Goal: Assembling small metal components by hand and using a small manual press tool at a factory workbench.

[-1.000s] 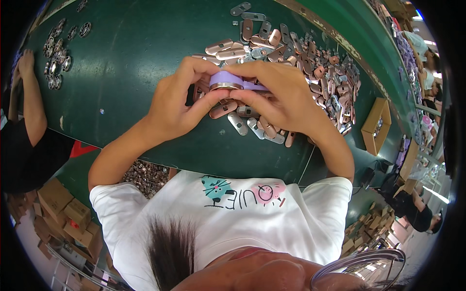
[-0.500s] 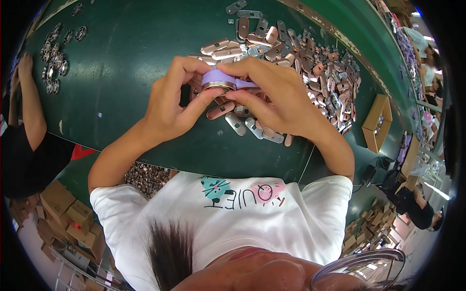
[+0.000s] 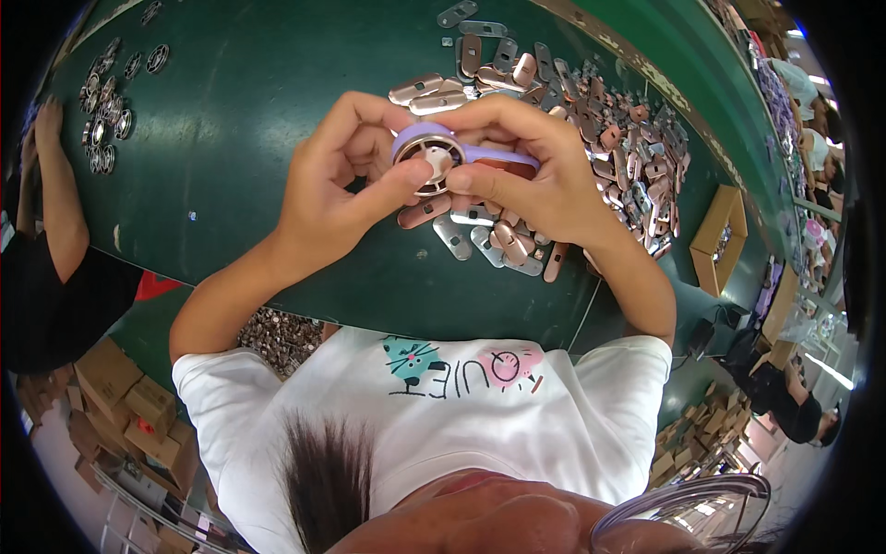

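Between both hands is a purple plastic piece [image 3: 406, 138] with a round head and a short handle stretching right. A shiny spoked metal ring [image 3: 449, 177] is seated in its round head, face turned up to me. My left hand [image 3: 332, 180] grips the head from the left, its thumb pressed on the ring's middle. My right hand [image 3: 544, 171] closes on it from the right, thumb at the ring's edge, fingers behind the handle. Under and around the hands lie loose oblong metal plates [image 3: 452, 235], silver and copper-coloured, with small square holes.
A large heap of small metal plates [image 3: 646, 166] spreads over the green table's right side. Beyond it stands an open cardboard box [image 3: 720, 240]. Several spoked metal rings [image 3: 106, 111] lie at the far left, near another person's arm [image 3: 63, 194]. A container of metal parts [image 3: 281, 340] sits below the table's edge.
The purple piece has tilted, so the ring's spoked face now shows instead of its side edge. Both hands have turned with it, and the handle shows more on the right.
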Motion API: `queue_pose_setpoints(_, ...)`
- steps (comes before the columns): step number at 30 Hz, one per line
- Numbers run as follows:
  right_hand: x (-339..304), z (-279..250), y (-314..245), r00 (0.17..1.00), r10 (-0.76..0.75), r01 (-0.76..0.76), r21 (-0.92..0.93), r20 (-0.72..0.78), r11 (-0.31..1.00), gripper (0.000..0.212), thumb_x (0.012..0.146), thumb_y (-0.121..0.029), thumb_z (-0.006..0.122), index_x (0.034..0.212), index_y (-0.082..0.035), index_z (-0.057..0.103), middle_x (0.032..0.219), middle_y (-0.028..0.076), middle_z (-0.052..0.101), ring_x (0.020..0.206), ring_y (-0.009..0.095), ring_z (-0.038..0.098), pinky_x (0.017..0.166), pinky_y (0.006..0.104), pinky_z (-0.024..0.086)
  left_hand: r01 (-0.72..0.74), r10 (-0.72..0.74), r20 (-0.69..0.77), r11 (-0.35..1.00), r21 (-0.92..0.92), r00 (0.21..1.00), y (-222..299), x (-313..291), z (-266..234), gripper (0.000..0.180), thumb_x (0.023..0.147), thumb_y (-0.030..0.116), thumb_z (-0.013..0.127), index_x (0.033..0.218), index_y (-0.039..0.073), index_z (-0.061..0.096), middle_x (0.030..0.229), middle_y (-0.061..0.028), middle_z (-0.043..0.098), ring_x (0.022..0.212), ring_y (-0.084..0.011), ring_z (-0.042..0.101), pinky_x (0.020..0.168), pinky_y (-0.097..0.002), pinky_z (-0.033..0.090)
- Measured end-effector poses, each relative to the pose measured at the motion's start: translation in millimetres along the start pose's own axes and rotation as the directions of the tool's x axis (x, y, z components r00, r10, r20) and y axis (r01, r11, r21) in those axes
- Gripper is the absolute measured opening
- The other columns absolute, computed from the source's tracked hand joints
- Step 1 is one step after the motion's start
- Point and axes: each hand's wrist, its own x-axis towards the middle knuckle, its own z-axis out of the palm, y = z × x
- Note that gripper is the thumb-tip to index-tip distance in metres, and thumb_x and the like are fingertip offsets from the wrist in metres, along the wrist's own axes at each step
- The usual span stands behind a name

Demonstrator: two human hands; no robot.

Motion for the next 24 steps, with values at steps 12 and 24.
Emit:
queue_pose_setpoints(12,-0.7,6.4,8.2,0.836,-0.549,0.391,-0.702,0.0,0.596,0.044,0.075,-0.004,0.07,0.116,0.001,0.055,0.087,0.016,0.064,0.073,0.03,0.065,0.063,0.0342,0.052,-0.136,0.13,-0.059,0.985,-0.102,0.99,-4.8,9.1,-1.8,0.033,0.084,-0.001,0.064,0.114,-0.004,0.05,0.109,-0.013,0.058,0.101,-0.0167,0.059,0.085,-0.0286,0.052)
queue_pose_setpoints(24,-2.4,14.0,-4.1,0.943,-0.322,0.262,-0.412,-0.082,0.873,0.023,0.085,0.0,0.06,0.106,0.004,0.051,0.089,0.015,0.066,0.074,0.02,0.07,0.057,0.0268,0.058,-0.233,0.232,-0.023,0.968,-0.095,0.972,-9.7,4.4,-4.2,0.031,0.083,-0.001,0.066,0.108,-0.005,0.048,0.104,-0.0143,0.06,0.095,-0.0168,0.062,0.081,-0.0279,0.051)
